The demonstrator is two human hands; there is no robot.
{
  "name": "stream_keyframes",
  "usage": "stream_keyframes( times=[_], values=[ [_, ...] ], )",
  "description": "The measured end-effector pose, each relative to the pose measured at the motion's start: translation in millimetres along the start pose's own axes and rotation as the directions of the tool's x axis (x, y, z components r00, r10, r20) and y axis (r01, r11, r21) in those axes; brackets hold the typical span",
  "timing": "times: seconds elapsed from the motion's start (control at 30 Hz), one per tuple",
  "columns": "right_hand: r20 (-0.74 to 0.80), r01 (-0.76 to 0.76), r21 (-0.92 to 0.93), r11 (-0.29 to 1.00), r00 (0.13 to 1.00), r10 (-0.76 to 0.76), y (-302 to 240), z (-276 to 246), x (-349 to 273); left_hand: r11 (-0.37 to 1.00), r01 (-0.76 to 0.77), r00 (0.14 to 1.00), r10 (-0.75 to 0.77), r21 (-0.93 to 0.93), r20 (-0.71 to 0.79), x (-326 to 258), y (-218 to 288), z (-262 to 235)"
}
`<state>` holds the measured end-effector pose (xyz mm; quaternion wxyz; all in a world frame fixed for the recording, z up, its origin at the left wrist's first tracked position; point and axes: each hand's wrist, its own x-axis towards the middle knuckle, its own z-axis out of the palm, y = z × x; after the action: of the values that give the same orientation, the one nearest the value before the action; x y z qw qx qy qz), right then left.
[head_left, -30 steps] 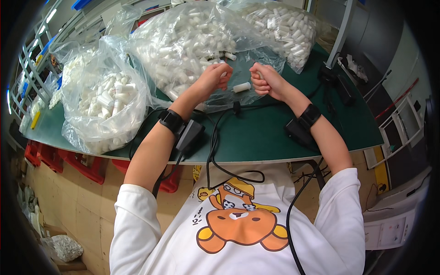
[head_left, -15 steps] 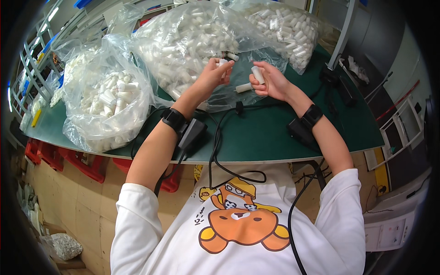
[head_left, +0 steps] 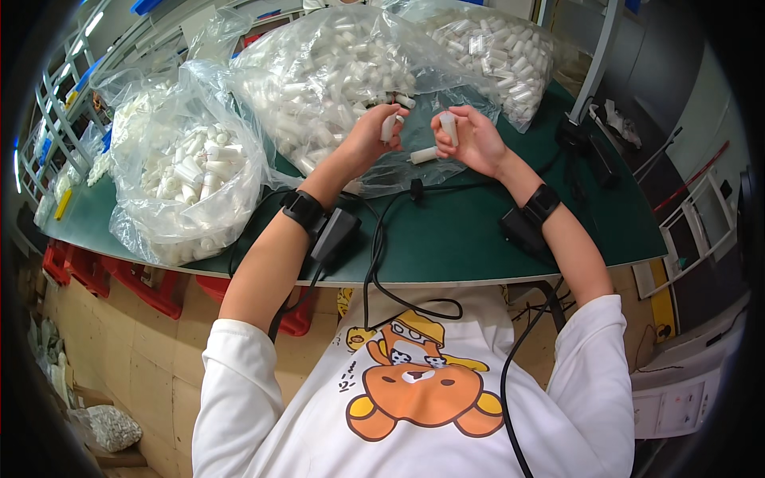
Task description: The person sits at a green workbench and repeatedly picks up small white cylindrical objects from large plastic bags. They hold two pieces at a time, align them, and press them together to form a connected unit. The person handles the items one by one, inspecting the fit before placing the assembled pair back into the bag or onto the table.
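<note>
Hands each grip one white tube upright, left hand and right hand near, with a third tube lying crosswise on the desk between them.

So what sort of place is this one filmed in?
Most likely a small factory assembly bench: big clear bags full of identical white plastic tubes, a green worktable, and red bins underneath.

Both forearms reach far from the lower edge, bare, sleeves at the elbows, a black band on each wrist. Left hand raised, fingers pinched shut. Right hand just beside it, palm up, fingers curled closed.
</note>
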<state>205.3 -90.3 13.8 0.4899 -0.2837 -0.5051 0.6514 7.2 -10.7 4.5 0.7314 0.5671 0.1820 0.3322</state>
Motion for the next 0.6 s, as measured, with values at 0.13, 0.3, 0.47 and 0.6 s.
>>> stream_keyframes(
  times=[0.13,0.3,0.47,0.6],
  values=[
    [-0.088,-0.045,-0.070,0.997,0.995,0.039,-2.4,7.3,-1.7,0.985,-0.043,0.999,0.046,0.166,-0.012,-3.3,2.6,1.9],
    [-0.100,-0.041,-0.114,0.993,0.995,0.030,-0.1,2.7,-0.5,0.989,-0.045,0.998,0.050,0.143,-0.032,-6.7,4.2,0.2],
    [-0.109,-0.059,-0.031,0.998,0.993,0.055,0.0,-2.6,-0.8,0.981,-0.034,0.997,0.047,0.189,-0.068,-7.2,7.3,2.8],
    [-0.104,-0.040,-0.036,0.999,0.994,0.036,-0.7,3.2,-0.3,0.990,-0.043,0.998,0.050,0.138,-0.042,-4.4,5.6,-0.8]
  ],
)
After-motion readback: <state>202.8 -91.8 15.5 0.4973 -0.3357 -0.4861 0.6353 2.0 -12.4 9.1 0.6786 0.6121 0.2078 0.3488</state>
